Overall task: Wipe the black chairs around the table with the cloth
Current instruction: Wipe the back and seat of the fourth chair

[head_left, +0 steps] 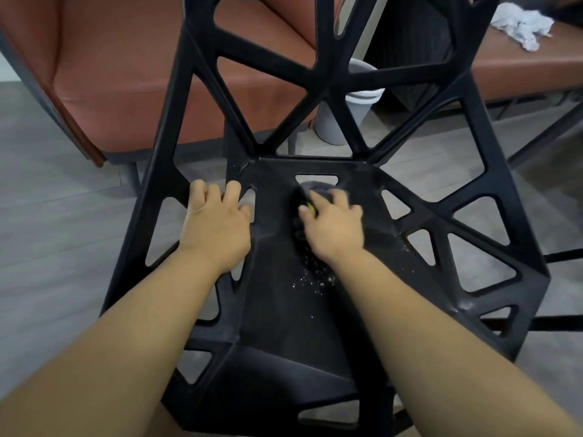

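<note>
A black chair (277, 310) with triangular cut-outs in its seat and backrest fills the view. My right hand (331, 225) presses a dark grey cloth (315, 188) with a yellow spot onto the back of the seat, fingers curled over it. Pale crumbs (312, 275) lie scattered on the seat just behind that hand. My left hand (216, 222) rests on the seat's left side, its fingertips hooked into a cut-out near the backrest.
A brown leather sofa (126, 89) stands behind the chair at the left. A grey bin (356, 111) shows through the backrest. A brown table (520, 67) at the right carries a crumpled white cloth (523, 25). Grey wood floor lies all around.
</note>
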Tool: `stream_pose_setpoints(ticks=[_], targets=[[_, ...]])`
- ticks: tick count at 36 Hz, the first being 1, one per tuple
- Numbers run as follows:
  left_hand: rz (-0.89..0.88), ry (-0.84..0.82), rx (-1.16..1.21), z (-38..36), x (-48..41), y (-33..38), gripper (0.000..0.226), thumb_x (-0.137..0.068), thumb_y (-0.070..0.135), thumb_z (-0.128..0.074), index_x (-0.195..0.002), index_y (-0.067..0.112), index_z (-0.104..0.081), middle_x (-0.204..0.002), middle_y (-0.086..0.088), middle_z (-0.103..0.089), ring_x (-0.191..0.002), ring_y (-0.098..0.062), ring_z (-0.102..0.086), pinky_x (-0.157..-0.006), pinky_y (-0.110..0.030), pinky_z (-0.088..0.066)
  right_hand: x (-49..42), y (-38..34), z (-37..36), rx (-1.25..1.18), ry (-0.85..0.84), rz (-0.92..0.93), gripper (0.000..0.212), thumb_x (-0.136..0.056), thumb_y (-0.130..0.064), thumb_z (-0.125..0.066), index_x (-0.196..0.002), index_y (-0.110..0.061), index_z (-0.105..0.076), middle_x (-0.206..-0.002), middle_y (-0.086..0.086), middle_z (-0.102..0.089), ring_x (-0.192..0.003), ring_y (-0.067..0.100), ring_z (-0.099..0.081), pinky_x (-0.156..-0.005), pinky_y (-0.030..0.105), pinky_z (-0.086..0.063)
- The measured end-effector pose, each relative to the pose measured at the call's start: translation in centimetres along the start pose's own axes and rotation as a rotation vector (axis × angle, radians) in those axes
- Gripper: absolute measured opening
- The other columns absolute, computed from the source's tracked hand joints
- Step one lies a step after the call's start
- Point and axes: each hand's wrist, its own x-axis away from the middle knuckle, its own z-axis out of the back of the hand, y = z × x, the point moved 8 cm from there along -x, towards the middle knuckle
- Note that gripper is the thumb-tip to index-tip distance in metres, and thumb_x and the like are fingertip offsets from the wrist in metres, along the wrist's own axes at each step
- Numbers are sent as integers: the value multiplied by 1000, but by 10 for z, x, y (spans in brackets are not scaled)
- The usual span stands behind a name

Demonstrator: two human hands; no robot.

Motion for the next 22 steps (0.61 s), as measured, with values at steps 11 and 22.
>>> stream_pose_setpoints(ticks=[11, 22], targets=[[16, 41, 27, 1, -1, -1, 27, -88, 23, -40, -94, 17, -65, -107, -1, -41, -92, -28, -42, -87, -42, -14, 38, -4, -10, 67, -110, 453, 64, -82, -58, -30, -135, -30, -52, -137, 3, -45, -109, 36, -47, -95, 35, -30], [27, 55, 37, -2, -6, 1, 26, -88, 22, -42, -96, 16, -66, -105, -4, -40, -90, -28, -40, -85, -42, -13, 25, 94, 33, 241, 92, -330, 46, -96, -41, -39, -133, -14, -48, -141, 16, -31, -115, 43, -38, -97, 44, -32]])
